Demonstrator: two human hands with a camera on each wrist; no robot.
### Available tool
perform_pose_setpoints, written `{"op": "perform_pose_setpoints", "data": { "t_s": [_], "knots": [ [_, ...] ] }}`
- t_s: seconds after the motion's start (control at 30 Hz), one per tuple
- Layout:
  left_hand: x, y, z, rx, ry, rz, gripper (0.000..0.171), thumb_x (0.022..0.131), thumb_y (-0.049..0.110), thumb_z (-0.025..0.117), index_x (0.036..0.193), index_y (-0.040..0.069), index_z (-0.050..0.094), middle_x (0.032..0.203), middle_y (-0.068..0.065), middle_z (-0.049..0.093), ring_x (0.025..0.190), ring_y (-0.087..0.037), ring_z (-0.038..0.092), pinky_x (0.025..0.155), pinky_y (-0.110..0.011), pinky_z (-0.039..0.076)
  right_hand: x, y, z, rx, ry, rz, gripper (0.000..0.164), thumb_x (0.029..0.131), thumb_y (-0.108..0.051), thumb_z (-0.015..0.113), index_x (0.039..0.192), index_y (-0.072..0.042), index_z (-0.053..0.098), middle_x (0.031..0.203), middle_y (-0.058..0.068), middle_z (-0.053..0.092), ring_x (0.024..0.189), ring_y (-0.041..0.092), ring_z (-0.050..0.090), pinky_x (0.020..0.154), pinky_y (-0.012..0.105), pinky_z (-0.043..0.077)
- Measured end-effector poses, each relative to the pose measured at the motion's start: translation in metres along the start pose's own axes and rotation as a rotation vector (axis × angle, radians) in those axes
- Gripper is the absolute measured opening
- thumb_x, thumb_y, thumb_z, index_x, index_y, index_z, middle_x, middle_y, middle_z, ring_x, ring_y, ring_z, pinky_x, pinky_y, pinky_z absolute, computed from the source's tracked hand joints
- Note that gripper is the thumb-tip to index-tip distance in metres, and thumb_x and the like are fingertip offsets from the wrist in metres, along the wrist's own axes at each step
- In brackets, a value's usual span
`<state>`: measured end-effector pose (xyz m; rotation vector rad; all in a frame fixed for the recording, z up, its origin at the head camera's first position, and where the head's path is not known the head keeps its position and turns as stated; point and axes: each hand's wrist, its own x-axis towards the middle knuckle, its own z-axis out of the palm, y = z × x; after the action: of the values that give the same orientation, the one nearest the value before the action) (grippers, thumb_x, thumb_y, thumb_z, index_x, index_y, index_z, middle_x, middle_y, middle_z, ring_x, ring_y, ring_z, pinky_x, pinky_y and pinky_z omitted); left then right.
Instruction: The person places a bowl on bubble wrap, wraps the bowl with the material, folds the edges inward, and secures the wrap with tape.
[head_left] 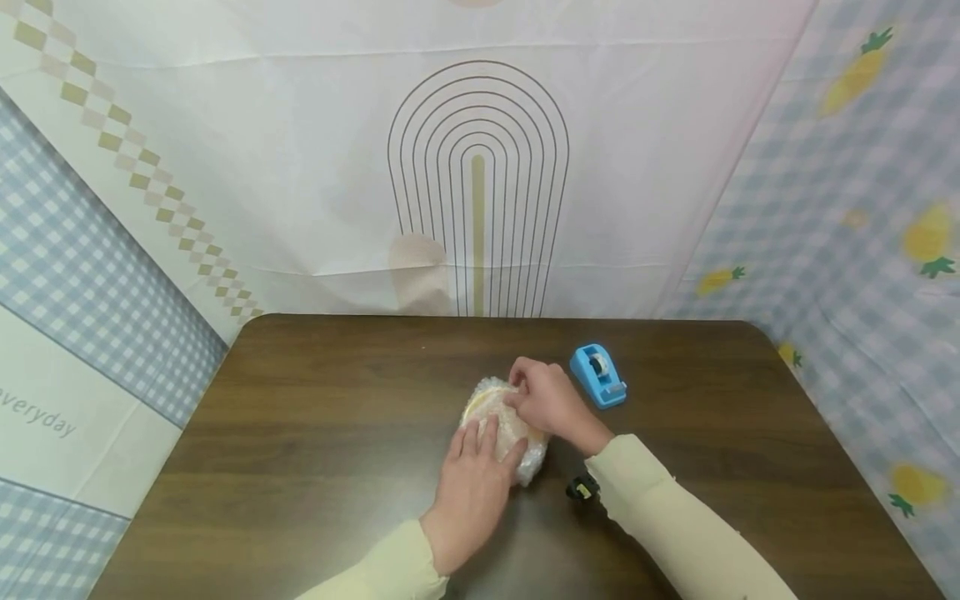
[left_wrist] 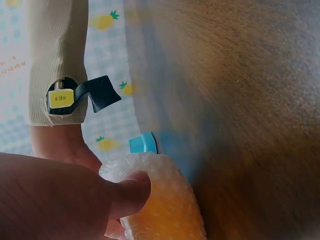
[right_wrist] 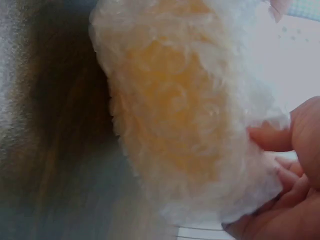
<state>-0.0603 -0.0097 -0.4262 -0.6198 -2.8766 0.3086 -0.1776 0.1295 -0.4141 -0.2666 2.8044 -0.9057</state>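
Observation:
A roundish yellow-orange object wrapped in clear bubble wrap (head_left: 495, 406) lies on the brown table, its kind hidden by the wrap. My left hand (head_left: 472, 492) rests on its near side with the fingers spread out. In the left wrist view, the thumb (left_wrist: 131, 194) lies against the bubble wrap. At the far right side of the bundle, my right hand (head_left: 553, 402) has its fingers curled in. From the right wrist view, its thumb and fingers (right_wrist: 272, 137) pinch an edge of the bubble wrap, and the yellow-orange colour shows through the layers.
A light blue tape dispenser (head_left: 597, 375) with a roll in it stands just beyond the right hand. The wooden table (head_left: 315, 417) ends at a white patterned cloth (head_left: 322, 167) at the back. A small black wrist camera (head_left: 582, 488) sits at the right cuff.

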Motion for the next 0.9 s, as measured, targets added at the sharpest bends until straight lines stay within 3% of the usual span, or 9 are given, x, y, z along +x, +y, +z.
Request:
{"op": "perform_pose_setpoints", "data": {
  "t_s": [0.23, 0.37, 0.5, 0.6, 0.77, 0.9],
  "knots": [
    [-0.001, -0.001, -0.001, -0.006, 0.022, -0.001, 0.046, 0.094, 0.047, 0.071, 0.139, 0.043, 0.064, 0.146, -0.009, 0.065, 0.13, -0.03, 0.066, 0.11, -0.041, 0.053, -0.002, 0.009, -0.001, 0.184, 0.036, -0.091, 0.009, 0.097, -0.016, 0.074, 0.104, -0.012, 0.069, 0.076, 0.002, 0.065, 0.065, 0.016, 0.058, 0.055, 0.027, 0.051],
    [-0.001, -0.002, 0.0, -0.003, 0.044, -0.001, 0.046, 0.093, 0.047, 0.072, 0.138, 0.043, 0.065, 0.145, -0.009, 0.066, 0.129, -0.03, 0.067, 0.109, -0.041, 0.053, -0.003, 0.01, -0.006, 0.299, 0.164, -0.149, 0.008, 0.101, -0.018, 0.069, 0.098, -0.012, 0.074, 0.085, 0.005, 0.068, 0.074, 0.017, 0.059, 0.063, 0.026, 0.051],
    [-0.001, -0.001, 0.0, -0.002, 0.041, -0.002, 0.048, 0.091, 0.051, 0.072, 0.138, 0.043, 0.064, 0.145, -0.009, 0.065, 0.129, -0.03, 0.067, 0.11, -0.041, 0.053, -0.005, 0.009, -0.013, 0.35, 0.251, -0.212, 0.007, 0.098, -0.013, 0.072, 0.095, -0.008, 0.077, 0.099, 0.008, 0.069, 0.085, 0.018, 0.062, 0.074, 0.025, 0.053],
    [-0.001, -0.002, 0.001, -0.004, 0.04, -0.004, 0.049, 0.091, 0.052, 0.072, 0.138, 0.042, 0.065, 0.145, -0.01, 0.065, 0.129, -0.03, 0.067, 0.11, -0.041, 0.053, -0.009, 0.007, -0.017, 0.355, 0.22, -0.217, 0.006, 0.097, -0.01, 0.073, 0.095, -0.007, 0.078, 0.098, 0.008, 0.074, 0.083, 0.019, 0.064, 0.072, 0.026, 0.055],
    [-0.001, -0.003, 0.001, 0.006, 0.057, -0.005, 0.048, 0.092, 0.052, 0.072, 0.138, 0.042, 0.065, 0.145, -0.009, 0.066, 0.128, -0.029, 0.067, 0.109, -0.041, 0.053, -0.016, 0.007, -0.017, 0.287, 0.076, -0.179, 0.007, 0.097, -0.009, 0.072, 0.095, -0.008, 0.078, 0.084, 0.006, 0.073, 0.073, 0.018, 0.059, 0.062, 0.028, 0.052],
    [-0.001, -0.003, 0.002, -0.003, 0.068, -0.003, 0.047, 0.091, 0.052, 0.072, 0.137, 0.042, 0.065, 0.145, -0.01, 0.066, 0.128, -0.029, 0.067, 0.109, -0.041, 0.053, -0.018, 0.008, -0.017, 0.247, 0.035, -0.153, 0.007, 0.098, -0.009, 0.071, 0.094, -0.009, 0.076, 0.087, 0.004, 0.071, 0.076, 0.018, 0.059, 0.066, 0.028, 0.052]
  ]
}}
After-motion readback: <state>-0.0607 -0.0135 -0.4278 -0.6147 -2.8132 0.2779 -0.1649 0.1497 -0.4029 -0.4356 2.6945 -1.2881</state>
